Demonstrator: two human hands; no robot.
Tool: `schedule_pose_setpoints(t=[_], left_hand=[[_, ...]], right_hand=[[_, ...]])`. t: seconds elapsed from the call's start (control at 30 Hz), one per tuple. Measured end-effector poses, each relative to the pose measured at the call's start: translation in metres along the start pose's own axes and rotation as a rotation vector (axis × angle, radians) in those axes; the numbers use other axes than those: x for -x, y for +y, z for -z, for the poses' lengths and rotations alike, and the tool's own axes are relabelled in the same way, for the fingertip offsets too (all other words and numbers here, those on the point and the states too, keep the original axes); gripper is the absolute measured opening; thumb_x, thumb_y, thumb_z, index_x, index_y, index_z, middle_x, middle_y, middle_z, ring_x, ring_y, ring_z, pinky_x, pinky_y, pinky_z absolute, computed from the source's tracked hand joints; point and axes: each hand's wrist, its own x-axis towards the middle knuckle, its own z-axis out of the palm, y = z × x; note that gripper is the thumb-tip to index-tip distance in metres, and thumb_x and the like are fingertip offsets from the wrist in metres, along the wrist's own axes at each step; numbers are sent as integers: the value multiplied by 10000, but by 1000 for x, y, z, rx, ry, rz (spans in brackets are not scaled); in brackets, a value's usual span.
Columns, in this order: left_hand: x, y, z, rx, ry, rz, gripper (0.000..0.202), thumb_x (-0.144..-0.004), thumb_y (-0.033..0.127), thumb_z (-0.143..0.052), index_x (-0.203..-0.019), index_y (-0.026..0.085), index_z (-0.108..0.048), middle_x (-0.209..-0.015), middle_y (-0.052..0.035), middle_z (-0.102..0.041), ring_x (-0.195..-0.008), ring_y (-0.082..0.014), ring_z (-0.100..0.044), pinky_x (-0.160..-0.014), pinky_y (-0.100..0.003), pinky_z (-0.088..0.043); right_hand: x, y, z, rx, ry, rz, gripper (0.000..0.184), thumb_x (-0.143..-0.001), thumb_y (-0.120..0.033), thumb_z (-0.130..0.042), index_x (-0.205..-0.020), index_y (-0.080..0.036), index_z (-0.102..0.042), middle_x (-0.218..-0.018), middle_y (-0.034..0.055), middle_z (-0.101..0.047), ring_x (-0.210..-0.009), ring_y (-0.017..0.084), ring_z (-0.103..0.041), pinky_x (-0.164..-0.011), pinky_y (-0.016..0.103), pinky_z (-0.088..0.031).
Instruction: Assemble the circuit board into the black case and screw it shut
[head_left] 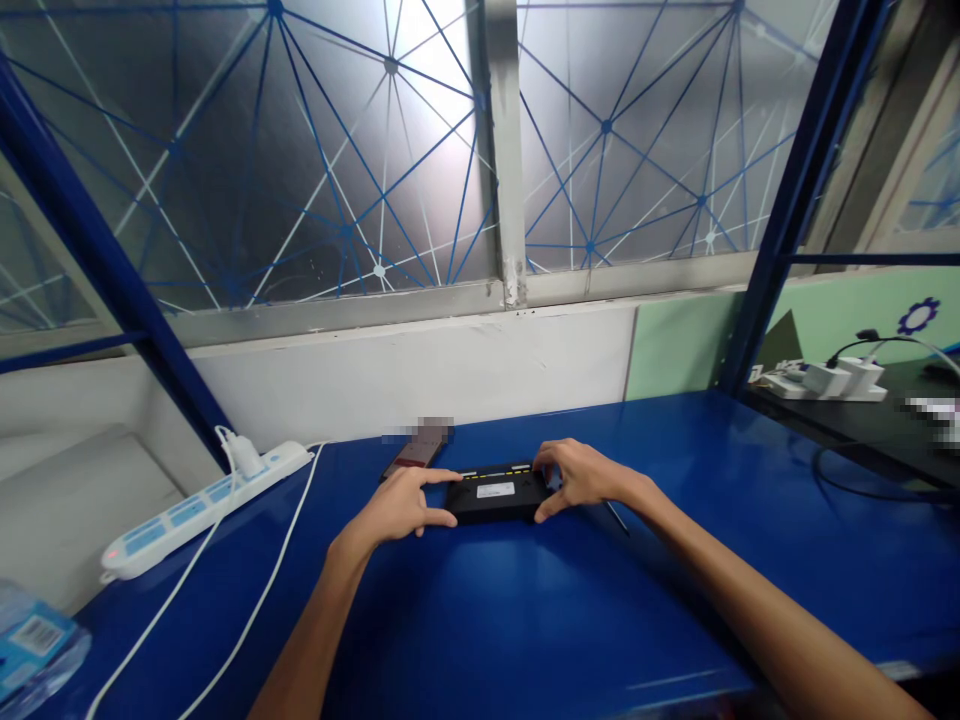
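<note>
A flat black rectangular device with a white label and a row of yellow marks along its far edge rests on the blue table. My left hand grips its left end, index finger on the far corner and thumb on the near one. At the other end, my right hand has its thumb at the near corner and its bent fingers at the far corner. A thin dark rod lies beside my right hand, partly hidden by the wrist. Just behind my left hand is a dark reddish phone-like slab, partly blurred out.
A white power strip with a plugged-in charger lies at the left, its white cables running toward me. A plastic bottle is at the lower left. Blue frame posts rise at both sides. More plugs sit on the dark table at right.
</note>
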Motion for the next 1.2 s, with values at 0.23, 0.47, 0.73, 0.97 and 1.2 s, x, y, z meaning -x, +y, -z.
schedule_pose_setpoints(t=[0.23, 0.47, 0.73, 0.97, 1.2], left_hand=[[-3, -6, -2, 2, -12, 4, 747, -643, 540, -769, -1298, 229, -587, -484, 47, -612, -446, -154, -564, -522, -234, -391], [-4, -4, -2, 24, 11, -38, 705, -611, 515, -788, -1233, 222, -633, -551, 35, -645, -471, -159, -568, -561, -249, -417], [-4, -4, 2, 67, -42, -49, 797, -615, 519, -790, -1317, 217, -564, -691, 13, -674, -676, -193, -621, -680, -266, -439], [-6, -7, 0, 27, -11, -145, 658, -614, 468, -802, -1206, 229, -644, -1200, -75, -624, -868, -216, -611, -719, -281, -465], [-4, -2, 3, -3, 7, -215, 442, -817, 496, -621, -1175, 240, -658, -1244, -63, -635, -965, -222, -607, -793, -290, -463]], right_hand=[[1, -4, 0, 22, -5, 5, 698, -558, -666, -776, -998, -132, -688, -984, 110, -664, -785, 252, -619, -618, 303, -442], [-2, 2, -3, 4, 23, 11, 693, -542, -646, -792, -1006, -142, -686, -1014, 101, -663, -801, 240, -620, -627, 287, -447], [-3, 5, -1, -66, 9, -31, 671, -561, -630, -781, -1023, -151, -684, -921, 73, -676, -750, 209, -621, -611, 270, -440], [-2, 1, 0, -17, 18, -29, 608, -582, -588, -778, -1009, -167, -685, -927, 63, -682, -774, 224, -631, -638, 279, -437], [1, -2, 2, 71, 31, -36, 649, -597, -668, -727, -1048, -204, -686, -1287, 102, -570, -998, 307, -619, -758, 351, -471]])
